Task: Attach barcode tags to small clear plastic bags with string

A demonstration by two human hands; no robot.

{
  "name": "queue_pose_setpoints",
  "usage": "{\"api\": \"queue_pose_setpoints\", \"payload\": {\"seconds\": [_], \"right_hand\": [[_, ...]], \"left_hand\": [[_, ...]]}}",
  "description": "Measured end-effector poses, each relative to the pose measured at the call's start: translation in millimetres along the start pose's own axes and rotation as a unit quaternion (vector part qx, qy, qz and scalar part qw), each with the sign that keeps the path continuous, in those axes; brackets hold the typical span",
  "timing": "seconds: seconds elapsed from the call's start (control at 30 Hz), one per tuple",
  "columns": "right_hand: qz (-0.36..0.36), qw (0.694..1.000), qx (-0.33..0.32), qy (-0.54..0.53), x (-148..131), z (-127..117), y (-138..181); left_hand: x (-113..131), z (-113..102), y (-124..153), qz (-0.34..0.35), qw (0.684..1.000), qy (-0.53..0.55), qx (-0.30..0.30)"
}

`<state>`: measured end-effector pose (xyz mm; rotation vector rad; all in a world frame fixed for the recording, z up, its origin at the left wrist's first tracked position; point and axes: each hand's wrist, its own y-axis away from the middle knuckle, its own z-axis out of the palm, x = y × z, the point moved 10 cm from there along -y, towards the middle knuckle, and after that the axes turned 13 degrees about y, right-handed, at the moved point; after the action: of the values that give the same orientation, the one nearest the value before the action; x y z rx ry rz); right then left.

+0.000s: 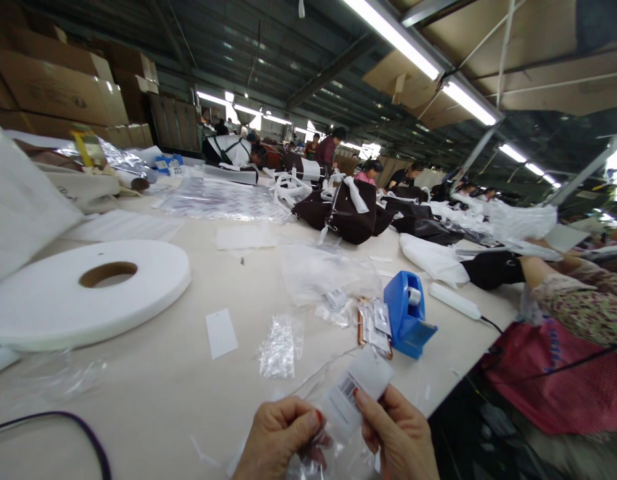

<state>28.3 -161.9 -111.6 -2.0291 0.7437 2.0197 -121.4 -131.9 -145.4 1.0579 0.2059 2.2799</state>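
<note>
At the near edge of the table, my right hand [401, 437] pinches a white hang tag [371, 372] with a barcode on it, thumb on its face. Clear plastic is around the tag's lower part. Close beside it, my left hand [281, 433] is closed with thumb and finger together on a clear plastic bag [313, 460]; the bag's lower part leaves the picture. Just beyond my hands lie a pile of small clear plastic pieces [278, 350], a blank white card [221, 333] and several small silvery packets [375, 320].
A blue tape dispenser [403, 313] stands right of the packets, near a white corded device [453, 300]. At left lies a big white roll [153, 280]. Dark bags [355, 210] are farther back. A co-worker's arm [543, 277] reaches in at right, above a pink bag [558, 380].
</note>
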Motion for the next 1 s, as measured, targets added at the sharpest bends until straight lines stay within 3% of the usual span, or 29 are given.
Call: {"api": "queue_pose_setpoints", "payload": {"seconds": [0.33, 0.53, 0.83, 1.0], "right_hand": [[0.022, 1.000, -0.007, 0.014, -6.0, 7.2, 8.8], [-0.005, 0.999, -0.016, 0.039, -11.6, 10.8, 7.0], [0.013, 0.999, -0.032, -0.005, -11.7, 20.0, 9.7], [0.009, 1.000, -0.008, -0.028, -7.8, 10.5, 7.3]], "left_hand": [[-1.4, 0.5, -1.6, 0.000, 1.000, -0.003, -0.007], [-2.3, 1.4, -0.8, -0.005, 1.000, -0.007, -0.013], [-4.7, 7.8, 2.2, -0.025, 0.999, 0.001, -0.027], [-4.9, 7.2, 1.3, -0.022, 0.999, -0.004, -0.024]]}}
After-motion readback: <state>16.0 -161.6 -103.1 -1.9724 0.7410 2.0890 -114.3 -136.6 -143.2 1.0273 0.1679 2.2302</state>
